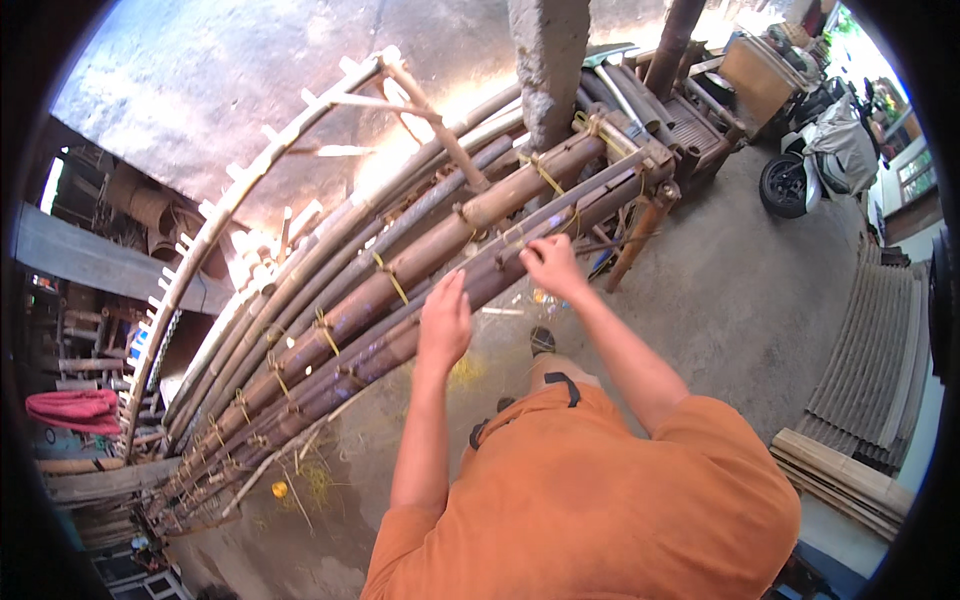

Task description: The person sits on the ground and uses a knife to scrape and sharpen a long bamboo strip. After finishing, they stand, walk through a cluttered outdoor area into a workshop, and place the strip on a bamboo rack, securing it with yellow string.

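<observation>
Whether the right hand pinches anything is too small to tell. The left hand hides the stretch of pole beneath it. Below both hands, the lower edge cuts off the shirt. Beyond the right hand, a cover hides part of the scooter. Clutter far left of the left hand is indistinct.

At right, 1 partly covered motorbike stands beyond corrugated sheets; at far left, 1 red cloth.

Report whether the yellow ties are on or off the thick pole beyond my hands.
On: several yellow ties cross the thick pole, spaced along its length. Whether they are tight, I cannot tell.
</observation>
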Demonstrator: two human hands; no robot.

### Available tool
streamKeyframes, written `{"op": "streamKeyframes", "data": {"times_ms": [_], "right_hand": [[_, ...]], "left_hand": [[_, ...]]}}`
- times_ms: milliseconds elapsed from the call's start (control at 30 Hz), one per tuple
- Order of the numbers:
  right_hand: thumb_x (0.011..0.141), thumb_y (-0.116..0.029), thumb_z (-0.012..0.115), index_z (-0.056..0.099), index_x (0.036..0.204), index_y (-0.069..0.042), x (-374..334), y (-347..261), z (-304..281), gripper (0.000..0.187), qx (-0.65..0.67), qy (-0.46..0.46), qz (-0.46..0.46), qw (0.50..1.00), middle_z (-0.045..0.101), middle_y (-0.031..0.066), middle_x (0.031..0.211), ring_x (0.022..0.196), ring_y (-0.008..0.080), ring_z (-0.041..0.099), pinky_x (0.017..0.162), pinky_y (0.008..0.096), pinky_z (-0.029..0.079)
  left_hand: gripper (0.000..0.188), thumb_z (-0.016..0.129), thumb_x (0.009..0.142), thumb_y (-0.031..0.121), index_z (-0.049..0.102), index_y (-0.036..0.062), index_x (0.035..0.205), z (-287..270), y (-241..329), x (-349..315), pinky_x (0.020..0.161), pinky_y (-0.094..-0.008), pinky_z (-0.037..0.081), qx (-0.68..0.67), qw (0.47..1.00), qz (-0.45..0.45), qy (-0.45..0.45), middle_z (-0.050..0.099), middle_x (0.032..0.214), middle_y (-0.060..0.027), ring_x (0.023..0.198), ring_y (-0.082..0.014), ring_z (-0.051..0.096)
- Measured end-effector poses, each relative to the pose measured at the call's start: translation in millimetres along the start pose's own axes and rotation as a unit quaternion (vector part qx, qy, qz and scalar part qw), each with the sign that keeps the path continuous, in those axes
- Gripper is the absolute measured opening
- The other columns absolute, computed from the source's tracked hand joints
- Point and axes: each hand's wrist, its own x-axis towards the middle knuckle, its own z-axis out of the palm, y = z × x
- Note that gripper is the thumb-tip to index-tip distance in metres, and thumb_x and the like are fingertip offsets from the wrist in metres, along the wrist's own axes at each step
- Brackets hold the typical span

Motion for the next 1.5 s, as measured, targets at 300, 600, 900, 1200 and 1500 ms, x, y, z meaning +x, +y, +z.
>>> {"op": "streamKeyframes", "data": {"times_ms": [300, 600, 900, 1200, 1500], "right_hand": [[0.095, -0.026, 0.049, 0.061, 0.096, -0.005, 44.9, -16.9, -4.3, 0.024, 0.102, -0.221, -0.023, 0.969, 0.068, 0.0206, 0.089, 0.086, 0.0433, 0.064, 0.077, 0.0517, 0.049], [0.094, -0.029, 0.053, 0.061, 0.096, -0.009, 121.6, -52.9, -5.8, 0.022, -0.029, -0.35, -0.231, 0.907, 0.067, 0.0228, 0.085, 0.085, 0.0449, 0.063, 0.073, 0.0542, 0.049], [0.094, -0.022, 0.055, 0.063, 0.096, -0.007, 154.9, -48.4, 11.9, 0.018, -0.011, -0.293, -0.264, 0.919, 0.066, 0.0184, 0.09, 0.087, 0.0408, 0.062, 0.071, 0.0503, 0.048], [0.087, -0.009, 0.051, 0.062, 0.09, -0.004, 143.7, -37.3, 19.9, 0.013, 0.143, -0.268, -0.199, 0.932, 0.065, 0.0183, 0.087, 0.083, 0.0391, 0.063, 0.072, 0.0465, 0.049], [0.087, -0.023, 0.06, 0.071, 0.088, -0.015, 111.4, -44.6, 17.6, 0.015, 0.011, -0.161, -0.183, 0.97, 0.069, 0.006, 0.094, 0.096, 0.0245, 0.062, 0.097, 0.0512, 0.028]], "left_hand": [[0.019, 0.067, 0.088, 0.021, 0.068, 0.0128, 0.105, 41.7, -14.7, 94.7, 0.086, -0.0444, 0.037, 0.105, 0.99, -0.082, -0.042, 0.069, 0.097, -0.008, 0.096, -0.0282, 0.064], [0.02, 0.068, 0.088, 0.025, 0.07, 0.0157, 0.106, 62.8, -44.4, 102.1, 0.087, -0.0441, 0.035, 0.06, 0.986, -0.146, -0.052, 0.071, 0.096, -0.0086, 0.094, -0.0274, 0.063], [0.029, 0.069, 0.089, 0.035, 0.071, 0.019, 0.113, 62.5, -13.9, 108.9, 0.094, -0.0464, 0.025, 0.055, 0.972, -0.218, -0.062, 0.073, 0.104, -0.004, 0.106, -0.0225, 0.059], [0.031, 0.066, 0.09, 0.039, 0.071, 0.0182, 0.112, 58.3, -16.9, 116.9, 0.091, -0.0487, 0.028, 0.005, 0.969, -0.235, -0.075, 0.073, 0.1, -0.0043, 0.102, -0.025, 0.063], [0.026, 0.061, 0.097, 0.034, 0.072, 0.0151, 0.111, 60.5, -27.4, 117.0, 0.098, -0.049, 0.025, -0.112, 0.952, -0.272, -0.089, 0.075, 0.099, -0.002, 0.093, -0.0139, 0.064]]}}
